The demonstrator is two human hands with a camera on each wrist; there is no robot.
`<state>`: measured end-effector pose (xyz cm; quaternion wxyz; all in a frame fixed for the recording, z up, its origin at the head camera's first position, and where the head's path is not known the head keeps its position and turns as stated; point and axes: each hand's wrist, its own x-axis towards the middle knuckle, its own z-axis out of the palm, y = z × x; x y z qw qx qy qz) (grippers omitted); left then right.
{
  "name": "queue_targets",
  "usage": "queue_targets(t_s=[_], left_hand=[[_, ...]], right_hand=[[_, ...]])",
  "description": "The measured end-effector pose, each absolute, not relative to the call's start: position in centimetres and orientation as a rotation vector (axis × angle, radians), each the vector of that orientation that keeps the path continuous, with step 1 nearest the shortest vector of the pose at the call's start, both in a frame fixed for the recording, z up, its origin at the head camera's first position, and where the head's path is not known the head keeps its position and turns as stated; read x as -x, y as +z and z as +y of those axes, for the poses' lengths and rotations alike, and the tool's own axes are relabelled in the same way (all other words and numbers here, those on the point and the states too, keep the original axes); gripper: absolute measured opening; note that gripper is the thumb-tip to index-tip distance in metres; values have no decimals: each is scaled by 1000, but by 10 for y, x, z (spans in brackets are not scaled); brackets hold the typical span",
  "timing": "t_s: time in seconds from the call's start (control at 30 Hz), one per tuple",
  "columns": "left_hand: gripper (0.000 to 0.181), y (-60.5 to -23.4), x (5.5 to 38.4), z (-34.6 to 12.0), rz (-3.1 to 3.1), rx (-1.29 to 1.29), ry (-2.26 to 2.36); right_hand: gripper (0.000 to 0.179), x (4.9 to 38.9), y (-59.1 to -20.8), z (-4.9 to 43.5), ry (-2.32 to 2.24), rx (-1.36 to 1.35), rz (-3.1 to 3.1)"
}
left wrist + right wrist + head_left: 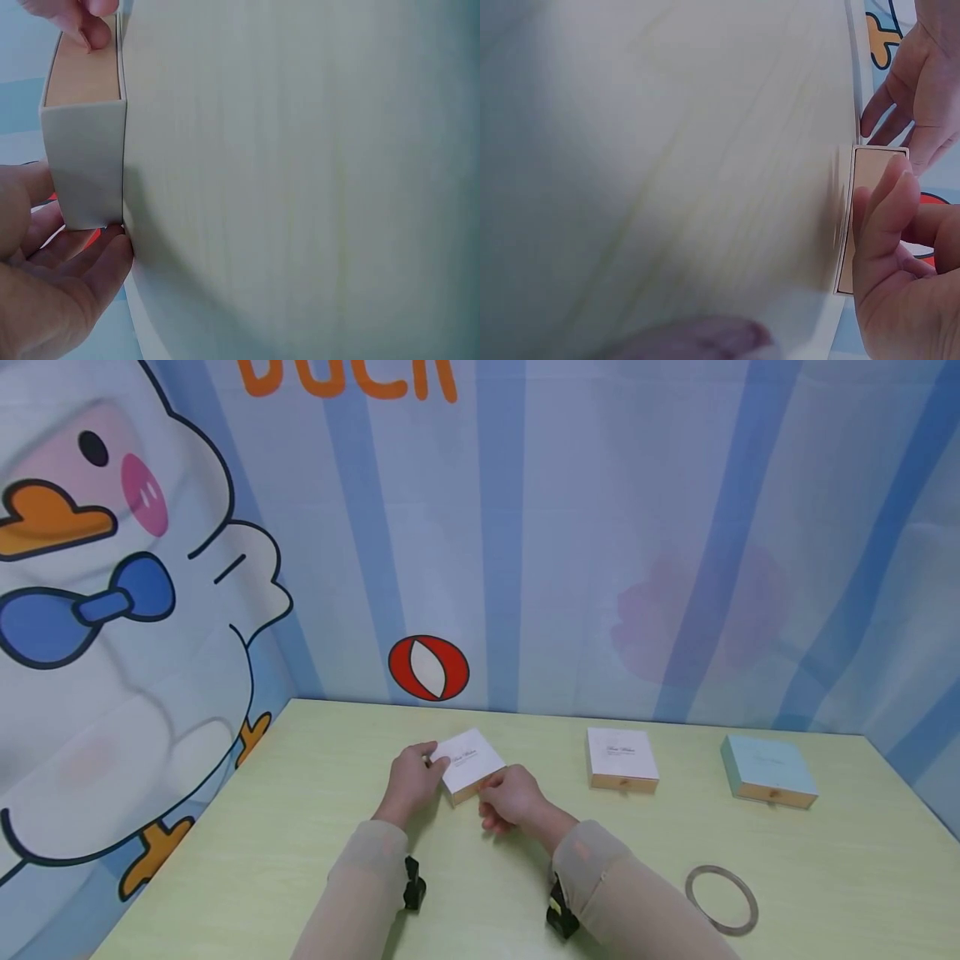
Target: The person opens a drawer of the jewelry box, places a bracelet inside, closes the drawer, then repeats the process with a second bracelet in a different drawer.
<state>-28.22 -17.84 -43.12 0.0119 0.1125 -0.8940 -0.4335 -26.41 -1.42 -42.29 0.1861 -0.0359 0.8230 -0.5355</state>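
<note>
A small white drawer box (pixel 469 763) with thin script on its lid sits on the table, turned at an angle. My left hand (pixel 414 781) holds it from the left, thumb on the lid and fingers around the far end. At the box's tan drawer front (pixel 82 71), my right hand (pixel 516 797) pinches a small tan pull tab (pixel 88 41) between thumb and fingertip. The drawer front lies flush within the white sleeve. In the right wrist view, my right fingers (pixel 889 217) cover much of that front.
To the right stand another white drawer box (pixel 621 758) and a light blue one (pixel 768 768), their tan fronts facing me. A flat grey ring (pixel 722 900) lies near my right forearm. Behind the pale table (pixel 247 877) hangs a blue striped curtain (pixel 555 543) with a duck print.
</note>
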Motion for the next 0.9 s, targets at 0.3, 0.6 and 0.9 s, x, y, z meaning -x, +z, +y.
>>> queue_targets(t_s=[0.3, 0.6, 0.9], left_hand=[[49, -429, 282, -177, -2786, -336, -1351], [48, -431, 282, -175, -2783, -301, -1354], [58, -427, 276, -172, -2780, -298, -1346]], right_hand=[[18, 267, -418, -6, -1494, 92, 2378], [19, 271, -412, 0, -1516, 26, 2502], [27, 278, -414, 4, -1412, 110, 2734]])
